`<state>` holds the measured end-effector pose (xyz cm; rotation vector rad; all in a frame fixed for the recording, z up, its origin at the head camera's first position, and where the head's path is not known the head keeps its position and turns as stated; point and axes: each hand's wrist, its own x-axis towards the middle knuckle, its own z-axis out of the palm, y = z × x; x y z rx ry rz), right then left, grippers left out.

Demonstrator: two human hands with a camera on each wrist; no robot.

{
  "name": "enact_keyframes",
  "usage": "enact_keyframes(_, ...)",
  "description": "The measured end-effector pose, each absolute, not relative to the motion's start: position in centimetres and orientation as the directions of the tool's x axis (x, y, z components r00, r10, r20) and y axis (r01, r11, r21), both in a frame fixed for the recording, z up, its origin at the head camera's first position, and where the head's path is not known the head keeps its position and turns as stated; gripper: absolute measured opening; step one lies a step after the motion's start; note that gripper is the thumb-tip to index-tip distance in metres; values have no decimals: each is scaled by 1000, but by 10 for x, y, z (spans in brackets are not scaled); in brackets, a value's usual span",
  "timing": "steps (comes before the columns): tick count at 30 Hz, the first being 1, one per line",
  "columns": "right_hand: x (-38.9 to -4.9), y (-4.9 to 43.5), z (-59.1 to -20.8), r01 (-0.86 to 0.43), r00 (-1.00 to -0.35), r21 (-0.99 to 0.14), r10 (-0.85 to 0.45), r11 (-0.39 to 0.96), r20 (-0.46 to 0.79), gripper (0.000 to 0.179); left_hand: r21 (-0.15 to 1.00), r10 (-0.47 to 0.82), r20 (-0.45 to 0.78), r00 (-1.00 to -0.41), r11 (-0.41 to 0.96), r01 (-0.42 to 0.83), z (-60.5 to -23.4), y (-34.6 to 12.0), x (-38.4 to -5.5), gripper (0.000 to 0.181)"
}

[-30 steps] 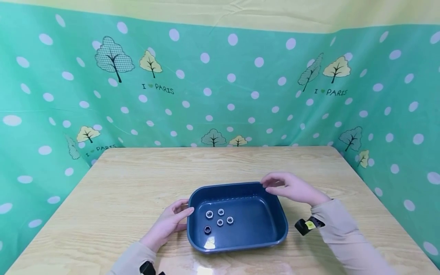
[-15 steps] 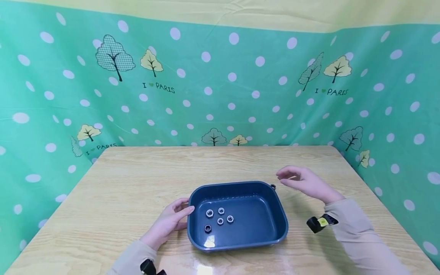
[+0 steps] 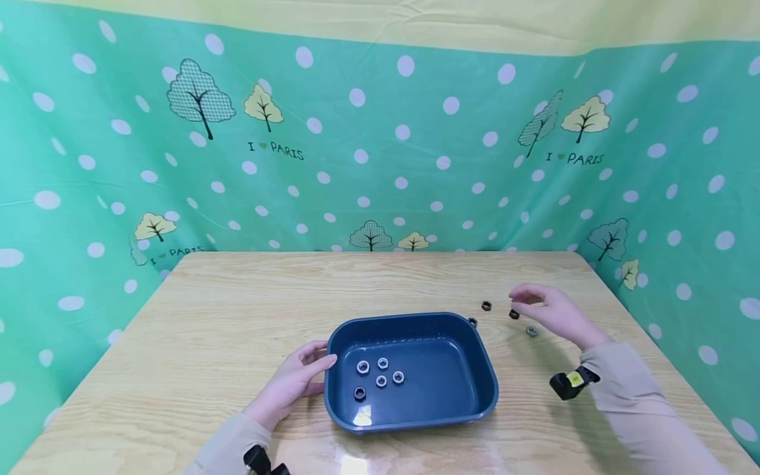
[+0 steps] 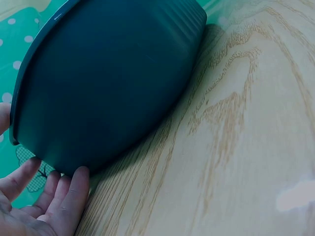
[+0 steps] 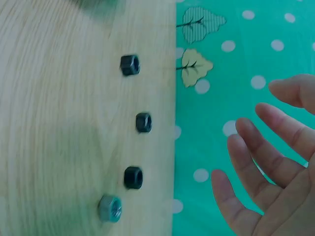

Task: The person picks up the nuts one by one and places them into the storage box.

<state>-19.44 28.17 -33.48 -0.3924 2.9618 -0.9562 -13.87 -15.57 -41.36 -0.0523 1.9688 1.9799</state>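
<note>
My left hand (image 3: 291,381) grips the left end of a dark blue plastic tub (image 3: 433,389), its thumb over the rim. In the left wrist view several fingers (image 4: 78,189) touch the tub's outer wall. Inside the tub lie several hex nuts, silver ones (image 3: 363,367) and one dark nut (image 3: 359,394). My right hand (image 3: 549,309) hovers over the table right of the tub, fingers loosely bent and holding nothing. Below and beside it are a silver nut (image 5: 110,208) and three black nuts, a near one (image 3: 514,314), a farther one (image 3: 487,306) and one by the tub's corner (image 3: 472,322).
The pale wood-grain table (image 3: 255,297) reaches back to a green dotted curtain (image 3: 380,132) that hangs behind and at both sides. Each wrist wears a black camera strap, one of them with a yellow label (image 3: 575,379).
My right hand has moved right, away from the tub's far right corner. Several nuts on the table have come into view behind it. The left hand stays on the tub.
</note>
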Motion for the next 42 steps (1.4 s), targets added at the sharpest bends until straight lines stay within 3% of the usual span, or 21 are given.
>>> enact_keyframes(21, -201, 304, -361, -106, -990, -592, -139, 799, -10, 34, 967, 219, -251, -943, 27, -252, -417, -159, -138, 54)
enact_keyframes(42, -205, 334, -389, -75, -987, -483, -134, 872, -89, 32, 968, 216, -251, -944, 35, -249, -418, -158, -138, 54)
